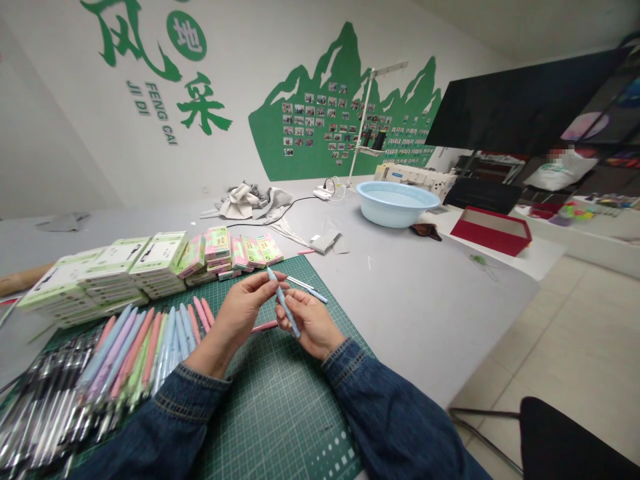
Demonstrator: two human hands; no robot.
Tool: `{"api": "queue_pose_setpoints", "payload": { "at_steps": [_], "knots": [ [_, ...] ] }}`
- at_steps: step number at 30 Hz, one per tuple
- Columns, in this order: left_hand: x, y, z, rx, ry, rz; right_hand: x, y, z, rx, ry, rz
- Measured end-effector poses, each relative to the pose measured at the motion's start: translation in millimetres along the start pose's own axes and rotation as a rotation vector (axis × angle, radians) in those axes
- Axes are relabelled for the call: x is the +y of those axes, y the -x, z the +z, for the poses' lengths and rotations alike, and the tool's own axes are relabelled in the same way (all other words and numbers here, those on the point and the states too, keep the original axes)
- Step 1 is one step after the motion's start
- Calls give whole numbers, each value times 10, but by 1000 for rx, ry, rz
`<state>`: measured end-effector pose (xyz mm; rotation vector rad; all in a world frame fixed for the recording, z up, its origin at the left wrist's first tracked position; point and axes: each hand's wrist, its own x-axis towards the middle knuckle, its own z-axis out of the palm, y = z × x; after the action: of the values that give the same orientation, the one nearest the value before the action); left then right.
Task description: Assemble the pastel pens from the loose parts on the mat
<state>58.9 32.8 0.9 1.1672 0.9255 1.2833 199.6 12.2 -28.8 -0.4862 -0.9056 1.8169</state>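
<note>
Between my two hands, over the green cutting mat (270, 413), is a light blue pen (286, 307), held at a slant. My left hand (237, 313) pinches its upper part between thumb and fingers. The fingers of my right hand (314, 321) are closed around its lower part. Behind my right hand lie a thin pen refill (299, 283) and a light blue pen part (318, 295). A pink pen (264, 327) rests on the mat, partly hidden by my hands. Left of my left hand lie many pastel pens (145, 347) in a row.
Clear-barrelled pens with black parts (45, 400) fill the lower left. White and green boxes (159, 260) and small pink-green boxes (218, 243) stand behind the mat. Farther back are crumpled cloth (255, 200), a blue basin (395, 217) and a red box (493, 233).
</note>
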Motion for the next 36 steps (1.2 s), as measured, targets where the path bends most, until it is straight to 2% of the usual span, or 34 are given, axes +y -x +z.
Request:
{"api": "queue_pose_setpoints", "payload": {
  "at_steps": [6,13,20,22,27,30,32,36],
  "knots": [
    [-42,1,-14,66,27,26,38,-3,19,105,221,-65],
    [-21,41,-32,16,142,-6,25,20,0,-106,16,136],
    [-82,17,-63,76,123,-4,24,12,38,80,286,-1],
    [-81,26,-53,70,160,-23,35,21,39,26,216,46],
    [-37,100,-26,52,297,-93,64,48,42,-172,-139,200],
    [-37,107,-51,55,339,-109,49,49,38,-199,-143,199],
    [-59,72,-98,103,374,-89,6,52,36,-194,-84,180],
    [-118,-30,-218,286,501,-62,-113,82,67,-170,-37,81]
  ]
}}
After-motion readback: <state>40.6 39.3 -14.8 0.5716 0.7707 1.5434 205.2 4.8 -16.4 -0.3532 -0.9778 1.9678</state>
